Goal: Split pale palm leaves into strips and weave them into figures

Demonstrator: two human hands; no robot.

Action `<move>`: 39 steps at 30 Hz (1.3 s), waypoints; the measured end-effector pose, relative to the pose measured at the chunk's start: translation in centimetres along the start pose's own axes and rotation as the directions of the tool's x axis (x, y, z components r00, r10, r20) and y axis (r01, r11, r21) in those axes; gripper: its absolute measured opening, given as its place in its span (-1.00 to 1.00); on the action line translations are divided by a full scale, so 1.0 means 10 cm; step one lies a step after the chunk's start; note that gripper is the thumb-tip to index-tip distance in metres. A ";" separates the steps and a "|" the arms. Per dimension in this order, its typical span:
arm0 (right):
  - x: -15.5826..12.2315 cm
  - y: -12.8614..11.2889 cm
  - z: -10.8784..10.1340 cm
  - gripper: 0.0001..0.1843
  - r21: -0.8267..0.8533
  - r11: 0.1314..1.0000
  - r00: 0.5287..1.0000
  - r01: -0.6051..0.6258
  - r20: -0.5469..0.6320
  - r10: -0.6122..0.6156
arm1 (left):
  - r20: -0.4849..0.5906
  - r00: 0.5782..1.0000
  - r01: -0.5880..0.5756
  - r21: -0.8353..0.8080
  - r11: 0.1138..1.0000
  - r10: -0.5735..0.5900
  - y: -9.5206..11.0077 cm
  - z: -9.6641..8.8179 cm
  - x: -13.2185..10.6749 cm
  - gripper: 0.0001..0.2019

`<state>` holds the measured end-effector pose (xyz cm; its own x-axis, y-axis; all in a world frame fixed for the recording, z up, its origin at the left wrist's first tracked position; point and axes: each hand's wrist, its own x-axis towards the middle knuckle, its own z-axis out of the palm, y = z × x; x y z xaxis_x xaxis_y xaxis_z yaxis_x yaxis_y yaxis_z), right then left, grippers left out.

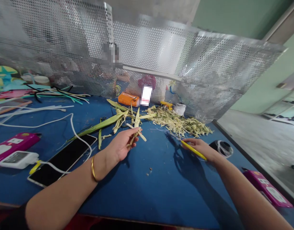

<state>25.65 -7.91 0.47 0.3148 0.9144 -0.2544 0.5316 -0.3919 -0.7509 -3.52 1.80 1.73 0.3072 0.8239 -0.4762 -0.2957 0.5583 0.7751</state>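
Observation:
My left hand (129,142), with a gold bangle on its wrist, is closed on pale strips of dried leaf (137,123), some sticking up and others crossing at the fingertips. In my right hand (201,147) is a slim tool with a yellow handle (193,150); its thin tip points left, and its exact kind is unclear. Long green-yellow leaves (99,125) lie behind and left of my left hand. Beyond my right hand spreads a heap of shredded, braided-looking leaf pieces (180,123). The two hands are apart, both just over the blue table (147,191).
A black phone (63,161), a white cable (72,124) and a magenta device (19,145) lie left. An orange packet (128,99) stands at the back before a perforated metal screen (149,48). A thread spool (222,148) and another magenta device (266,188) sit right.

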 end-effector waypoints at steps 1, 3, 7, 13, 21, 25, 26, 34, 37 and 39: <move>0.01 0.00 0.01 -0.42 -0.009 1.000 0.996 0.019 -0.086 -0.020 | -0.007 1.000 -0.004 0.009 1.000 0.004 0.00 0.00 0.00 -0.90; -0.03 0.00 0.00 -0.39 -0.009 0.999 0.995 0.048 -0.085 -0.048 | -0.010 1.000 -0.010 0.027 1.000 0.011 -0.01 0.00 0.00 -0.91; -0.22 0.05 -0.07 -0.45 0.023 0.999 0.950 0.045 0.308 -0.050 | 0.063 0.998 -0.030 0.060 0.998 0.027 -0.05 -0.01 -0.01 -0.89; -0.26 0.11 0.16 -0.36 0.084 0.988 0.982 0.130 -0.151 -0.117 | 0.182 0.982 -0.061 0.042 0.997 0.053 -0.10 -0.02 0.01 -0.88; -0.33 -0.55 0.73 -0.41 0.573 0.763 0.954 0.299 -0.189 -0.232 | 0.300 0.947 -0.131 0.048 0.990 0.111 -0.26 0.04 -0.03 -0.87; -0.25 -0.71 0.88 -0.38 0.625 0.728 0.956 0.282 -0.114 -0.272 | 0.292 0.954 -0.086 0.076 0.993 0.060 -0.35 0.07 -0.06 -0.80; -0.23 -0.70 0.90 -0.36 0.636 0.724 0.959 0.266 -0.096 -0.267 | 0.291 0.956 -0.078 0.085 0.993 0.050 -0.37 0.07 -0.07 -0.78; -0.23 -0.54 0.97 -0.34 0.671 0.705 0.960 0.230 -0.038 -0.277 | 0.293 0.955 -0.006 0.162 0.987 -0.043 -0.43 0.11 -0.09 -0.79; -0.24 -0.50 0.95 -0.33 0.628 0.710 0.937 0.320 -0.098 -0.336 | 0.276 0.959 0.013 0.160 0.987 -0.057 -0.43 0.11 -0.09 -0.81; -0.24 -0.50 0.95 -0.33 0.585 0.717 0.918 0.378 -0.136 -0.373 | 0.282 0.958 0.007 0.153 0.988 -0.051 -0.42 0.10 -0.08 -0.82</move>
<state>14.74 -7.16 -0.99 0.1979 0.9717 0.1293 0.0402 0.1238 -0.9915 -1.61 -1.36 -0.74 0.5648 0.7334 -0.3783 -0.1519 0.5430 0.8259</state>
